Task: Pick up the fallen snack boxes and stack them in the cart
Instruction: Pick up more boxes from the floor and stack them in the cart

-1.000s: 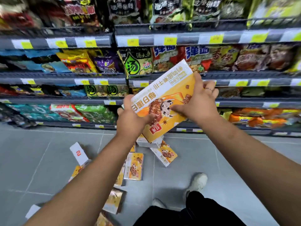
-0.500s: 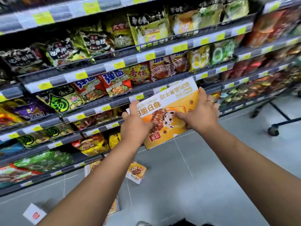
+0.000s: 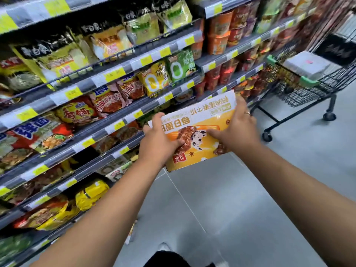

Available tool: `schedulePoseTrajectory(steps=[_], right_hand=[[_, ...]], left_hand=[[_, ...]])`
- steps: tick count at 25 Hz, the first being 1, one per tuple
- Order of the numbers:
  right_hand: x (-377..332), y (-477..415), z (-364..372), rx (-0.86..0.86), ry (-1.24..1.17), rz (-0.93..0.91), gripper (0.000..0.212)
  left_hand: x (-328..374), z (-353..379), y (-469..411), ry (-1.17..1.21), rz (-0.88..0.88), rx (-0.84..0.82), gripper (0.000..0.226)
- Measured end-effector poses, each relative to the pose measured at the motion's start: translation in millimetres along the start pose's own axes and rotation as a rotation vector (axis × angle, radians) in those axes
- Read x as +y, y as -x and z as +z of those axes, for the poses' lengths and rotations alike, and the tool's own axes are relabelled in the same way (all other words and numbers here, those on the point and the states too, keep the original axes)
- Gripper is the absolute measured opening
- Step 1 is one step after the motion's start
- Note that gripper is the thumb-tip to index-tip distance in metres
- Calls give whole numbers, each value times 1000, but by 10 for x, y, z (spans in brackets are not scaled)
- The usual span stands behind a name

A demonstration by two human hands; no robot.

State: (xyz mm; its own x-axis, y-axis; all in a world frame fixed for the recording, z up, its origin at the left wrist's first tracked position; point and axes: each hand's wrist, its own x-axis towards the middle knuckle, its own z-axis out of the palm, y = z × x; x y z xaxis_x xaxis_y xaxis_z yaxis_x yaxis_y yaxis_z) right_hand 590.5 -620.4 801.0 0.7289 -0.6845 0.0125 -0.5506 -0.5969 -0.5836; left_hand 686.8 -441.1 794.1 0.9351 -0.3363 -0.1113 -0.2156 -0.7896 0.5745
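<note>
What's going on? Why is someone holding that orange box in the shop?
A person holds an orange snack box, left hand on one end and right hand on the other, beside shelves of noodle packets. The cart stands ahead on the right with a white package in it. The box is not in the cart yet.

The left hand [image 3: 156, 145] and right hand [image 3: 238, 129] are gripping an orange snack box [image 3: 199, 120] by its two ends, thumbs lying on its face. The wire cart [image 3: 312, 91] is standing beyond the box to its right, the stocked shelves [image 3: 115, 120] to its left.
</note>
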Motion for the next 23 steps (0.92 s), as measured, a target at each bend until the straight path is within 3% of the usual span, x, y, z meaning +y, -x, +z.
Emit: schedulePoseTrajectory(steps=[3,7,15,23], right_hand=[[288,-302,-157,-9,101,29,128],[675,-971,-348,-30,118,178,118],[1364,-2182,-862,106,65,479,114],[2452,-3340,-1414,178,57,569,112]], left_hand=[[401,207,-366,-84,108,-51,90],[994,612,-1105,-136,231,-149,91],[2391,1366,-2470,-180,542,-333,90],[3807,2349,-3353,-200,688,-433,91]])
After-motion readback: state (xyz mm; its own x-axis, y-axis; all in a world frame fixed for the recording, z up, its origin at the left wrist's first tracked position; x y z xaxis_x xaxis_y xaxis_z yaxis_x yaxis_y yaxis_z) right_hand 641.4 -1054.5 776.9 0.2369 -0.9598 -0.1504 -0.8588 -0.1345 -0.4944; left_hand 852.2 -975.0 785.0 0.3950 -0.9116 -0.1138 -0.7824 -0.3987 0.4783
